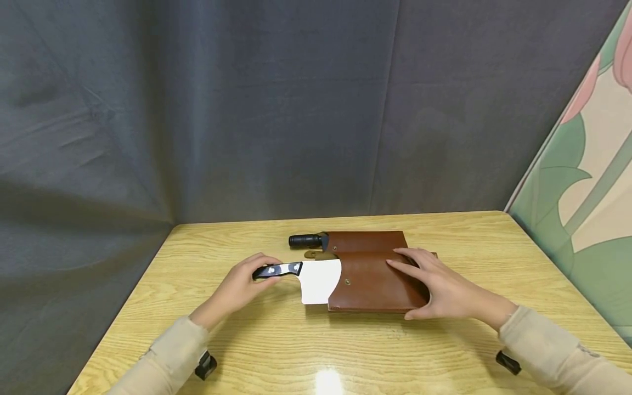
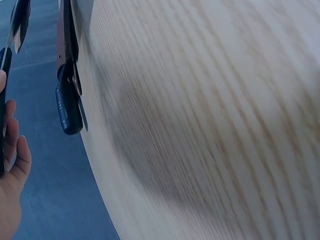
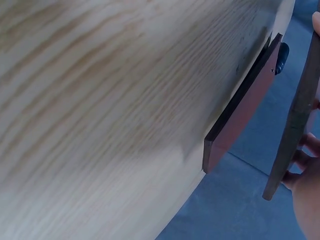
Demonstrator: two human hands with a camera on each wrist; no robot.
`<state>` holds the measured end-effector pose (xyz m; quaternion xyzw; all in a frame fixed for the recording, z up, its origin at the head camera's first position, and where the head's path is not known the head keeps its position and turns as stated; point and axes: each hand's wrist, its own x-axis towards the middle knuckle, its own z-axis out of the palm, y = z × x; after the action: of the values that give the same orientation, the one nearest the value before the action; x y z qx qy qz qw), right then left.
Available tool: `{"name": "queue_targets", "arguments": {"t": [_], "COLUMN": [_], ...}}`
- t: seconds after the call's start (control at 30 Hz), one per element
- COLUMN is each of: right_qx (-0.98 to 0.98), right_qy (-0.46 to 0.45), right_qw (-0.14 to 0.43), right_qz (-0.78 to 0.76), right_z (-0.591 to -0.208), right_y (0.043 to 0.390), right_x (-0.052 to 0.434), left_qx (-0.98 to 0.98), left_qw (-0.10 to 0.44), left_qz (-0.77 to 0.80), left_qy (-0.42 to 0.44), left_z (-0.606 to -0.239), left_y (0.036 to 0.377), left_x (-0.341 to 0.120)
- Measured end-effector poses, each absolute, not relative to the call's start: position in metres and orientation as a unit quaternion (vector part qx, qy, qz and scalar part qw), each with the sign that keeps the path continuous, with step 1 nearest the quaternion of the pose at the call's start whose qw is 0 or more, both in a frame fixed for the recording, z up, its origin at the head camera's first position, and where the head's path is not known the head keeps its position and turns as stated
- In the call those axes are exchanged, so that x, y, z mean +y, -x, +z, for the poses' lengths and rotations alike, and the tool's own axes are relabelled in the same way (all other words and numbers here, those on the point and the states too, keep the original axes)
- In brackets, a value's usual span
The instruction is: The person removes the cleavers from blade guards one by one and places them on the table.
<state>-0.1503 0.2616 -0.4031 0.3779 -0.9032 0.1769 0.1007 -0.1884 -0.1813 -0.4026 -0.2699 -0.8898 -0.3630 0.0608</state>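
My left hand (image 1: 244, 282) grips a cleaver (image 1: 316, 282) by its black riveted handle, near the middle of the table. The front part of the pale, broad blade is hidden inside a brown leather sheath (image 1: 380, 282). My right hand (image 1: 439, 285) holds that sheath at its right end, thumb on the near edge and fingers across the far side. In the right wrist view this sheath (image 3: 297, 115) is raised off the tabletop. Behind it lies a second brown sheath (image 1: 367, 240), with a black ribbed handle (image 1: 305, 240) sticking out to the left.
A light wood-grain table (image 1: 276, 351) carries everything. Dark grey cloth (image 1: 286, 109) hangs along its back and left sides. At the right stands a panel with a flower pattern (image 1: 592, 192). Small black devices (image 1: 205, 366) hang under both sleeves.
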Motion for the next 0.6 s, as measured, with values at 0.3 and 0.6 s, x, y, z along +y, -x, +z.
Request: {"name": "queue_targets", "arguments": {"t": [0.3, 0.6], "right_qx": [-0.899, -0.903], "right_qy": [-0.384, -0.372], "right_qw": [0.112, 0.112], "right_qz": [0.181, 0.181], "right_z": [-0.403, -0.403], "right_y": [0.146, 0.142], "right_x": [0.268, 0.275], "left_qx": [-0.890, -0.893], "left_qw": [0.076, 0.096], "left_qz": [-0.360, -0.346], "left_qy": [0.270, 0.270], "left_z": [-0.403, -0.402], "left_y": [0.185, 0.181], "left_x": [-0.197, -0.215]}}
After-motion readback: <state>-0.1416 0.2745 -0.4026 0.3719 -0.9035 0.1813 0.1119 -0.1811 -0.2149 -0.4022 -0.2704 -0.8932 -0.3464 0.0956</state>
